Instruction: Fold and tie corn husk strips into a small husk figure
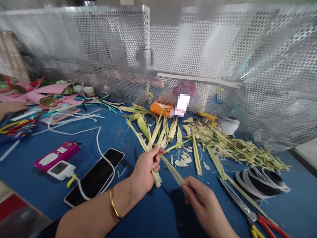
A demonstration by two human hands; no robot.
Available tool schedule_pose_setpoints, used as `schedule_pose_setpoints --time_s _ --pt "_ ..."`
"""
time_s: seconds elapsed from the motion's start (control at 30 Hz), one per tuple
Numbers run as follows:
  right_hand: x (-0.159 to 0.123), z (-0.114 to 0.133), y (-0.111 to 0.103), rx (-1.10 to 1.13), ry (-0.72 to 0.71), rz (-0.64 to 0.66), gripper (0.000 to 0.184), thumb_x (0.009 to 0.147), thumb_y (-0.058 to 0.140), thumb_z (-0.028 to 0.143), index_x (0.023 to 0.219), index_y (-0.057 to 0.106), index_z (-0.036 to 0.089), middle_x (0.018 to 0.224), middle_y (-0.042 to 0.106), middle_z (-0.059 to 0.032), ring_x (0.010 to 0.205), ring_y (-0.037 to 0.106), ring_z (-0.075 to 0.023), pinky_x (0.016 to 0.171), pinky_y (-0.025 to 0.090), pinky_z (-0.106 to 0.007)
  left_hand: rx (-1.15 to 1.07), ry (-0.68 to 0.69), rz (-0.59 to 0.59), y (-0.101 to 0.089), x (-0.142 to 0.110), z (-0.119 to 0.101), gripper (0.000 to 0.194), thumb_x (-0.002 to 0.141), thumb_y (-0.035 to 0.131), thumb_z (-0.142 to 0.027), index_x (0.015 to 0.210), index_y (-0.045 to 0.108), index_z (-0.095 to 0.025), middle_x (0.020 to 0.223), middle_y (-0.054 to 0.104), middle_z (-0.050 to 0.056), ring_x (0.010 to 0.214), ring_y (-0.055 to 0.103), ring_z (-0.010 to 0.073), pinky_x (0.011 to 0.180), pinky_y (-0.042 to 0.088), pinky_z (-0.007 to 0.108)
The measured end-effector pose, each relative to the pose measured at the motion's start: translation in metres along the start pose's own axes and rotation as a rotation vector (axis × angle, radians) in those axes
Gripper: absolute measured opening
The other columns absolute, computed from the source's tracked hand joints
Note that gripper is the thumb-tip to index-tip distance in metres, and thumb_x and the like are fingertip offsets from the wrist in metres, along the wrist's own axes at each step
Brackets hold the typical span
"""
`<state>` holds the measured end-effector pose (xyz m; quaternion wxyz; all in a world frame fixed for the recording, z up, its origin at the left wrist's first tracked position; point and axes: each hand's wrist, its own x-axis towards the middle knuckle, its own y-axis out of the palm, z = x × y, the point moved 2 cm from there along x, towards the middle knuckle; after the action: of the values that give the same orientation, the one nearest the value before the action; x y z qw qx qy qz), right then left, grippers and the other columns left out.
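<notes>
My left hand [147, 167] is closed round a bundle of pale green corn husks [154, 135], whose pointed leaves fan out above the fist while the trimmed ends [157, 180] stick out below. Between thumb and fingers, my right hand [201, 198] pinches the end of a flat husk strip [173, 170]. That strip runs up to my left hand, where its other end meets the bundle. Loose husk pieces [196, 155] and small white scraps [183, 161] lie just beyond. Scissors [244, 206] with red and yellow handles rest open to the right of my right hand.
A spool of clear line [260, 181] stands at right, near a heap of husk shreds [230, 145]. To the left lie a black phone [95, 178], a magenta device [58, 155] and a white cable. Perforated metal panels [193, 43] border the back. Another person's hand [12, 108] shows far left.
</notes>
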<state>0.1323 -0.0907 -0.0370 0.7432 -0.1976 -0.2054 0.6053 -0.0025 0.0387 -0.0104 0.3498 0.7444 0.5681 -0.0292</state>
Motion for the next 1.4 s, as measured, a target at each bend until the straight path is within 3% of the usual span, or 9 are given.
schedule_pose_setpoints --time_s 0.13,0.2,0.3,0.43,0.73,0.93,1.2,1.4 --pt "-0.001 0.01 -0.005 -0.11 -0.196 -0.116 0.028 0.097 0.042 0.034 0.073 0.053 0.022 0.062 0.052 0.0017 0.055 0.05 -0.0126 0.053 0.038 -0.021 -0.063 0.024 -0.019 0.0 0.001 0.001 0.027 0.085 0.063 -0.031 0.069 0.066 -0.009 0.053 0.039 -0.006 0.037 0.022 0.0003 0.039 0.019 0.017" --pt "-0.001 0.011 -0.006 -0.118 -0.221 -0.132 0.028 0.096 0.043 0.034 0.074 0.054 0.022 0.063 0.053 0.0013 0.055 0.051 -0.013 0.054 0.038 -0.022 -0.087 0.043 -0.014 0.0 0.002 0.001 0.027 0.087 0.062 -0.03 0.07 0.066 -0.009 0.054 0.039 -0.006 0.037 0.023 0.0001 0.039 0.019 0.017" --pt "0.0 0.007 -0.006 -0.02 -0.087 -0.101 0.033 0.096 0.044 0.04 0.07 0.053 0.022 0.059 0.053 0.0016 0.055 0.052 -0.0134 0.055 0.038 -0.023 -0.097 0.044 0.005 0.0 0.003 0.001 0.027 0.087 0.062 -0.03 0.072 0.067 -0.009 0.056 0.04 -0.006 0.037 0.024 -0.0003 0.038 0.019 0.016" --pt "0.003 0.003 -0.007 0.273 0.155 -0.078 0.043 0.091 0.048 0.051 0.062 0.052 0.021 0.055 0.054 0.0011 0.056 0.052 -0.0142 0.06 0.04 -0.024 -0.083 0.031 0.031 0.0 0.003 -0.002 0.023 0.086 0.063 -0.029 0.08 0.07 -0.008 0.058 0.041 -0.006 0.037 0.023 -0.0009 0.038 0.02 0.016" --pt "0.003 0.012 -0.01 0.683 0.331 -0.035 0.042 0.085 0.06 0.052 0.06 0.049 0.02 0.054 0.042 0.0043 0.05 0.041 -0.0113 0.054 0.033 -0.026 -0.098 0.043 0.066 0.003 0.001 -0.004 0.025 0.088 0.061 -0.03 0.082 0.07 -0.007 0.06 0.04 -0.006 0.037 0.023 -0.0011 0.038 0.02 0.016" --pt "0.004 0.009 -0.013 0.601 0.273 -0.05 0.045 0.088 0.055 0.052 0.057 0.048 0.02 0.053 0.046 0.0026 0.054 0.044 -0.0126 0.061 0.034 -0.027 -0.085 0.062 0.073 0.003 0.002 -0.004 0.025 0.087 0.062 -0.03 0.082 0.07 -0.007 0.06 0.04 -0.005 0.038 0.023 -0.0007 0.038 0.019 0.017" --pt "0.003 0.005 -0.015 0.608 0.266 -0.029 0.045 0.089 0.055 0.05 0.055 0.044 0.021 0.052 0.043 0.0039 0.051 0.042 -0.012 0.057 0.034 -0.028 -0.101 0.058 0.097 0.004 0.001 -0.005 0.023 0.085 0.065 -0.029 0.08 0.069 -0.007 0.06 0.041 -0.005 0.038 0.023 -0.001 0.039 0.019 0.017" --pt "0.002 0.003 -0.017 0.481 0.21 -0.111 0.044 0.089 0.056 0.05 0.058 0.053 0.02 0.057 0.055 -0.0003 0.06 0.05 -0.0146 0.065 0.039 -0.028 -0.123 0.05 0.111 0.004 0.004 -0.005 0.027 0.09 0.058 -0.031 0.079 0.067 -0.009 0.06 0.04 -0.005 0.037 0.022 -0.0008 0.038 0.018 0.017"
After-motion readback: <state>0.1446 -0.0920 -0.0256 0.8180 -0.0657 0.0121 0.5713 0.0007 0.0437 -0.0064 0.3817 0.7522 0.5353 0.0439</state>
